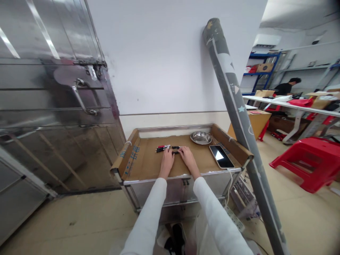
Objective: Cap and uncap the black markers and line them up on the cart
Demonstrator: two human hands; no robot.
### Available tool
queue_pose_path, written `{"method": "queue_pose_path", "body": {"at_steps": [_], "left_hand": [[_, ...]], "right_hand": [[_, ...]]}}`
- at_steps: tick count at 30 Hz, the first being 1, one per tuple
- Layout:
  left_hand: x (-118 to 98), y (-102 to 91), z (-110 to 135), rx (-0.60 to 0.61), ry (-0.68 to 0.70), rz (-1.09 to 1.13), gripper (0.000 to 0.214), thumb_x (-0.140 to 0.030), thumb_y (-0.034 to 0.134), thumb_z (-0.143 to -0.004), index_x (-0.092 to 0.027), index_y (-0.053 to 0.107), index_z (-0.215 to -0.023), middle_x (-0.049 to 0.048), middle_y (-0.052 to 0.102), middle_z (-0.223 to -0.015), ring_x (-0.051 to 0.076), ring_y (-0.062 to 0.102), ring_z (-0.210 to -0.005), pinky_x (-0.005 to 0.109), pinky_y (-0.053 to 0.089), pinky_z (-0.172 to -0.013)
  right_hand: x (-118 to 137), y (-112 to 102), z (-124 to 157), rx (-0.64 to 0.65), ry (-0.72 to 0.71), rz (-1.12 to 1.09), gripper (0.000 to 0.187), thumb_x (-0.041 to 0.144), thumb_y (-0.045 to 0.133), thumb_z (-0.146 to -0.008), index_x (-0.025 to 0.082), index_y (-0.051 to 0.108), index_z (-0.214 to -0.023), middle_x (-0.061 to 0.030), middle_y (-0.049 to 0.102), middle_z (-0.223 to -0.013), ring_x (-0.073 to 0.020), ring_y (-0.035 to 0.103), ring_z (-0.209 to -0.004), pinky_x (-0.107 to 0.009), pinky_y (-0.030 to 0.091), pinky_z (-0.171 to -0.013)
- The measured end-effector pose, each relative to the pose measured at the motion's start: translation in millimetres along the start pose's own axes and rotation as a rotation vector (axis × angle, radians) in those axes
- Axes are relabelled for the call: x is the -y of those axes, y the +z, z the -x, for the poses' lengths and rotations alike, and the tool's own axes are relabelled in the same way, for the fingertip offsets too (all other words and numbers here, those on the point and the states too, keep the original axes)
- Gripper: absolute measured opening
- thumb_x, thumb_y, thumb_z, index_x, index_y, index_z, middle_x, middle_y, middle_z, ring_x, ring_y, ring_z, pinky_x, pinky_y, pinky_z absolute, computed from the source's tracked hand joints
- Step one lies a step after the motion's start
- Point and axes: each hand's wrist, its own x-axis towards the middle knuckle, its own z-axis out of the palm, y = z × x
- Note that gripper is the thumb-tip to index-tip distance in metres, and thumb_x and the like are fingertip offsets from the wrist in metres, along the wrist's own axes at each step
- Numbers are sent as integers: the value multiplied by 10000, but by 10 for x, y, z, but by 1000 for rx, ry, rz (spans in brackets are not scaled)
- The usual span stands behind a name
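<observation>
White sleeves [148, 212] reached forward to a steel cart [148, 181] lined with cardboard [145, 163], where the left hand [166, 162] and right hand [188, 158] lay palm down, close together. Their fingertips met over a small dark pen [175, 152]; at this range it could not be told whether either hand pinched it or merely touched it. Just beyond the fingers lay a short row of pens [162, 148], red and black, their long axes running across the cart from left to right, nearer the left hand than the right. Farther back on the right sat a steel bowl [201, 137], shiny inside upward, well apart from the pens. A phone [221, 156] lay flat near the right rim, beside a leaning grey roll [233, 99].
</observation>
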Motion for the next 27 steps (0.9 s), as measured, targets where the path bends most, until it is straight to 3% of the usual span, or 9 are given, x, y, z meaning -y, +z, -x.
{"method": "queue_pose_path", "body": {"at_steps": [6,11,16,22,27], "left_hand": [[35,48,-7,-30,-6,66,94,-109,518,-835,-186,520,-890,64,546,-955,218,572,-1008,476,477,-960],[-40,-11,-3,-34,32,24,174,-63,506,-805,-180,519,-934,84,541,-1022,231,558,-1065,474,461,-980],[-130,-93,-7,55,118,-17,153,-65,562,-785,-182,560,-884,84,558,-971,246,561,-1033,458,465,-956],[-142,-116,-6,92,113,-70,68,-153,575,-838,-180,572,-900,74,558,-978,240,554,-1012,443,462,-932],[-119,-95,-5,112,82,-112,85,-161,555,-863,-175,557,-947,86,566,-1025,243,538,-1076,438,443,-965]], "right_hand": [[-1,0,4,22,6,-33,178,230,449,-934,207,617,-878,-86,647,-941,-228,575,-920,-358,461,-871],[22,-28,3,39,17,-73,134,194,488,-897,202,614,-851,-80,645,-926,-221,580,-904,-345,465,-858],[35,-49,3,46,8,-117,151,154,476,-869,196,620,-890,-81,638,-943,-216,571,-914,-351,463,-876],[67,-69,-8,70,-23,-179,200,107,463,-842,198,631,-901,-74,650,-956,-201,575,-939,-344,451,-908],[95,-97,4,72,-22,-222,256,113,462,-851,199,634,-1021,-77,665,-1038,-194,585,-985,-339,442,-929]]}}
